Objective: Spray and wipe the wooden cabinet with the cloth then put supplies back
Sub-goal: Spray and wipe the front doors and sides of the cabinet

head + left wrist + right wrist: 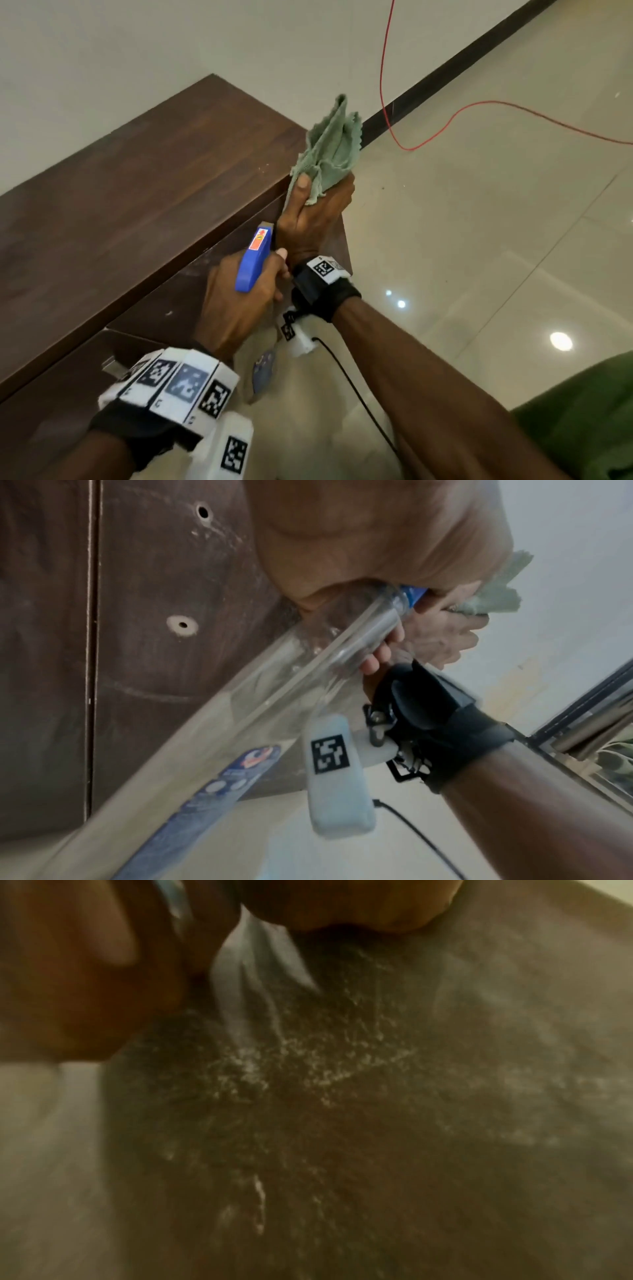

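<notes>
The dark wooden cabinet (137, 192) runs along the wall at the left. My right hand (315, 212) grips a bunched green cloth (329, 150) at the cabinet's right corner, with the cloth standing up above the fingers. Just below it, my left hand (239, 294) holds a spray bottle by its blue trigger head (253, 260), nozzle toward the cabinet's end panel. In the left wrist view the clear bottle (240, 710) slants past the brown panel (154, 615), with the cloth (493, 599) behind. The blurred right wrist view has cloth (246, 961) hanging over spray droplets (308, 1069) on dark wood.
A red cable (445, 126) hangs down the wall and loops over the glossy tiled floor (479, 240) to the right. Dark skirting (445, 68) lines the wall. A black cord trails from my right wrist. Green clothing (582, 428) fills the lower right corner.
</notes>
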`<state>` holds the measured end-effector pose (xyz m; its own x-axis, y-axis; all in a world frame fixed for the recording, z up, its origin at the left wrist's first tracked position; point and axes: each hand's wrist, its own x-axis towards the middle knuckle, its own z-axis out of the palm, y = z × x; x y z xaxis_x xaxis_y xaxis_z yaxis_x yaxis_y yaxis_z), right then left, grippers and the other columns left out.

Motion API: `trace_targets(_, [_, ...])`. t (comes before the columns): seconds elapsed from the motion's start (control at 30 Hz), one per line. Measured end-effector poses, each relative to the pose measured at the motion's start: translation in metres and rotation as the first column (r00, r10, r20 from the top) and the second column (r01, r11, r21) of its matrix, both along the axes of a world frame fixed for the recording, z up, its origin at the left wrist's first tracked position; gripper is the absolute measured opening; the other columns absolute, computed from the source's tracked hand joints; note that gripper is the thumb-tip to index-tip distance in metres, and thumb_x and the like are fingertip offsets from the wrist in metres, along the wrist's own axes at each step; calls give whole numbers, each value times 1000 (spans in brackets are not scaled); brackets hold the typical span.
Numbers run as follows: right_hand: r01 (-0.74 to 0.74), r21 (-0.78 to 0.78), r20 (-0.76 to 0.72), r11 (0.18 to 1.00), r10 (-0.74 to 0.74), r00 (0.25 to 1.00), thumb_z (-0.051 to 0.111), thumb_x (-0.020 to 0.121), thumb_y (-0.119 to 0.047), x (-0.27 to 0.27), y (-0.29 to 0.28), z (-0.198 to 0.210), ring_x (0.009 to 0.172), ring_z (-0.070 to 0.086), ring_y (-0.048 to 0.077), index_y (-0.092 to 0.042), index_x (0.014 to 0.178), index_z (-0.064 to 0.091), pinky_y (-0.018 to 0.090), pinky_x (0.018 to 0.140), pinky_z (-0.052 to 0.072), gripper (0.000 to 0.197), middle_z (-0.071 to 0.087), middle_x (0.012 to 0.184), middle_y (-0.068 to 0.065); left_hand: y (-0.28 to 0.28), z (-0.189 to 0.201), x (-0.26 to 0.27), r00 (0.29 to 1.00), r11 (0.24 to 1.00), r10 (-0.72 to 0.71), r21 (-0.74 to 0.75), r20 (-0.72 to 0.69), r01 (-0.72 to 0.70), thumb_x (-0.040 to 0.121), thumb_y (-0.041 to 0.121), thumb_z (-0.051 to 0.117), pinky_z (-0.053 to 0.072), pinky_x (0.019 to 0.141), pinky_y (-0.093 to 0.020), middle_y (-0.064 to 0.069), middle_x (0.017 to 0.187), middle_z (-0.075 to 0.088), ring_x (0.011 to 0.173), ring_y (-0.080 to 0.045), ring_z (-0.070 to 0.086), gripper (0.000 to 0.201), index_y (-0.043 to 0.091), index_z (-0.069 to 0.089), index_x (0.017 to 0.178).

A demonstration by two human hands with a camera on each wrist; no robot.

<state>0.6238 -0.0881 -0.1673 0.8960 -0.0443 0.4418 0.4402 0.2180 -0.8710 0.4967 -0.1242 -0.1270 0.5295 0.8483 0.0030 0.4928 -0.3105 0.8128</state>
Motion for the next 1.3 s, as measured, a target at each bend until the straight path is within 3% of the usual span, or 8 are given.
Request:
trace_targets(0.27, [-17,-141,-219,990,-15,976,25,99,-54,-11,-10,-70,106,57,42,-1,126,44,55,90,49,63,56,118,28,-6,-26,9,993,999,39,-17,-107,-41,98,36,62,46,55,-10,-6,64,73,50,-9,66,37,13,70,71])
trace_targets(0.47, [-59,-82,84,995,66,994,39,97,-35,-8,-6,-29,130,44,39,2,138,33,52,106,38,56,43,137,27,-1,-29,-1,995,994,87,67,-52,-84,99,39,61,52,64,-30,-7,55,67,52,-19,66,45,10,66,64])
trace_targets(0.63, [-185,-282,-278,942,105,955,31,96,-49,7,-31,-106,99,56,31,-8,120,51,41,85,46,51,60,108,14,-9,-34,9,996,997,82,11,-43,-82,101,33,60,53,63,-31,-6,64,70,51,-22,67,42,12,64,65])
trace_targets(0.77, [-263,-311,-505,913,75,860,23,95,-54,-3,-40,-104,105,57,35,-8,122,51,41,91,46,60,60,116,15,-16,-37,15,997,998,54,-29,-49,-55,101,35,59,57,65,-36,-10,69,73,52,-26,67,39,14,64,68])
trace_targets(0.83, [-186,-280,-420,942,54,906,23,95,-59,-15,-29,-69,114,56,34,-7,130,46,42,98,45,67,56,126,16,-18,-37,11,995,997,82,7,-51,-82,97,40,59,60,74,-43,-13,73,74,59,-31,69,40,12,65,68])
trace_targets(0.97, [-76,-90,34,993,79,996,48,94,-19,-16,-15,-19,135,36,44,1,138,28,58,109,31,52,38,142,31,-19,-33,-6,985,976,164,156,-53,-154,93,49,49,49,94,-54,-21,80,69,86,-43,65,48,6,63,76])
trace_targets(1.13, [-229,-223,273,948,286,918,42,99,-17,-17,-37,-43,142,17,48,-10,144,15,65,114,18,54,27,146,39,-25,-29,-14,987,980,157,119,24,-159,95,55,45,54,84,-50,-5,48,63,53,-19,65,56,14,62,61])
trace_targets(1.3, [-258,-433,500,864,468,729,64,83,-14,-21,-39,-29,143,14,39,8,136,44,54,120,10,61,39,143,35,-23,-36,-12,958,964,245,70,150,-258,92,59,51,55,71,-62,-6,52,63,60,-41,67,51,22,61,59])
